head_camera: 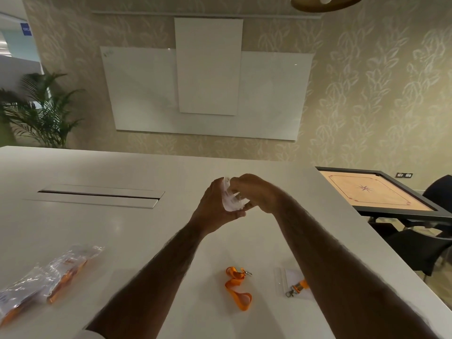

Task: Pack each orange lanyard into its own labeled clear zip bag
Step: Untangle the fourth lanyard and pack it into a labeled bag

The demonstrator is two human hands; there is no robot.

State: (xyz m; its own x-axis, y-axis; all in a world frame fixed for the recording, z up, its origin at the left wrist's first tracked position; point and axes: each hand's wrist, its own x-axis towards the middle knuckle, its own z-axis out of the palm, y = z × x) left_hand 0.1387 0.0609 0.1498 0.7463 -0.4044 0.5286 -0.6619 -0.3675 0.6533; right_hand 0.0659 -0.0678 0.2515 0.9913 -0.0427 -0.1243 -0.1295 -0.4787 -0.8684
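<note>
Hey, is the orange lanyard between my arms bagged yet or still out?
Out. The orange lanyard lies bare on the table, no plastic around it; left hand and right hand hold a clear bag above.

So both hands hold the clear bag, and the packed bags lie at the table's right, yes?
No: the head view shows the packed bags at the left of the table. The left hand and right hand do hold the clear bag.

No legible text: blue wall sign (26,29), labels on packed bags (66,271) too blurred.
</note>
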